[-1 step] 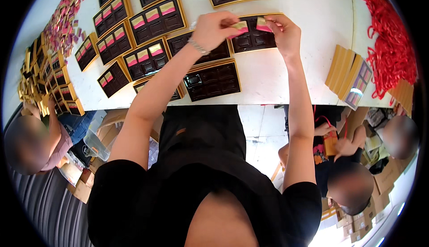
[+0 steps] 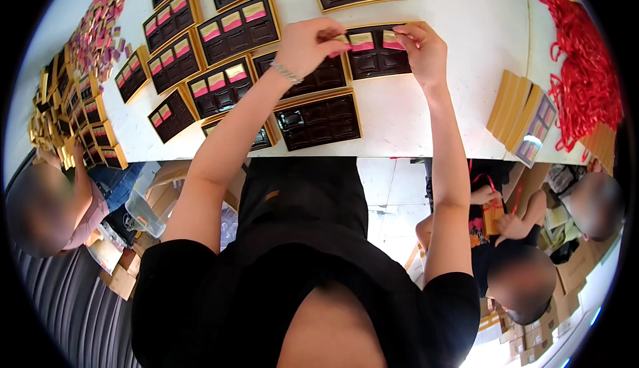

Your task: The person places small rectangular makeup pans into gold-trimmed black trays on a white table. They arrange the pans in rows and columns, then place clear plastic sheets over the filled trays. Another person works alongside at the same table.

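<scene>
Over the white table [image 2: 452,122], both my hands work at a gold-edged box with a dark compartment tray [image 2: 381,64]. My left hand [image 2: 305,50] is closed in a pinch on a small pink-and-gold piece [image 2: 343,40] at the box's left edge. In the top row beside it lies another pink-and-gold piece [image 2: 361,42]. At the top right compartment, the fingers of my right hand [image 2: 425,52] pinch a third piece [image 2: 393,40]. A box with a dark tray [image 2: 318,123] lies nearer me, its compartments without pieces.
Several partly filled boxes [image 2: 238,30] spread to the left. Loose pieces [image 2: 100,35] are heaped at far left, beside a co-worker [image 2: 46,201]. Red ribbons [image 2: 586,75] and stacked gold boxes [image 2: 512,112] lie on the right. Another person [image 2: 512,261] handles red ribbon there.
My left hand has shifted slightly left off the piece in the top row and shows a piece at its fingertips. The right-hand piece now sits lower in its compartment.
</scene>
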A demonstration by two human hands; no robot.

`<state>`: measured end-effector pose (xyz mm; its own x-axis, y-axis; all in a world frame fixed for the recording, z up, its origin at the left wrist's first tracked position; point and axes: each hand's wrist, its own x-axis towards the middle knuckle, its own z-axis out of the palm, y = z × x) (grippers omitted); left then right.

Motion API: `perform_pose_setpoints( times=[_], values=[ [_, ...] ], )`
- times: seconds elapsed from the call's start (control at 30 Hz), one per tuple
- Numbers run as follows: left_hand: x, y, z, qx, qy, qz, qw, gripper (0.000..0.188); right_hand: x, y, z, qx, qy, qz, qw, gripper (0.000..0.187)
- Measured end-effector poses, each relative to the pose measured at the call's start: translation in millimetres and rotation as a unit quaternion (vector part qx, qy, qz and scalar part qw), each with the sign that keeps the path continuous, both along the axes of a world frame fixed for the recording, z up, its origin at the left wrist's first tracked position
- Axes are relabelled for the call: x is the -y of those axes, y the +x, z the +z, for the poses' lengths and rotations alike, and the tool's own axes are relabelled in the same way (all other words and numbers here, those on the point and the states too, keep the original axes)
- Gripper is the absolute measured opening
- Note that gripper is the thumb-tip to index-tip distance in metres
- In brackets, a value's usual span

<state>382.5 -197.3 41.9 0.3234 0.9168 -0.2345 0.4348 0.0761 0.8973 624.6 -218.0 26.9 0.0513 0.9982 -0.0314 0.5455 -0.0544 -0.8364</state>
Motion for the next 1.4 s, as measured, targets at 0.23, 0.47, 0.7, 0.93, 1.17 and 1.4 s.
perform_pose_setpoints(
  times=[0.23, 0.47, 0.7, 0.93, 1.17, 1.4],
  values=[
    [19, -32, -22, -0.130, 0.250, -0.049, 0.958, 0.022, 24, -28, -7, 0.265, 0.170, 0.055, 0.948, 0.024],
    [64, -42, -16, -0.304, 0.335, -0.185, 0.872, 0.066, 41, -22, -22, 0.391, 0.118, 0.166, 0.897, 0.067],
    [69, -51, -23, -0.305, 0.321, -0.219, 0.870, 0.082, 41, -26, -15, 0.386, 0.115, 0.180, 0.897, 0.069],
    [-99, -264, 22, -0.379, 0.306, 0.107, 0.867, 0.040, -40, -108, 60, 0.230, 0.257, 0.136, 0.929, 0.038],
    [-248, -431, -43, -0.429, 0.362, -0.054, 0.826, 0.045, -274, -378, 30, 0.057, 0.263, 0.257, 0.928, 0.022],
    [-235, -431, -63, -0.402, 0.472, -0.036, 0.783, 0.031, -405, -509, -51, 0.219, 0.297, 0.264, 0.891, 0.031]
  ],
)
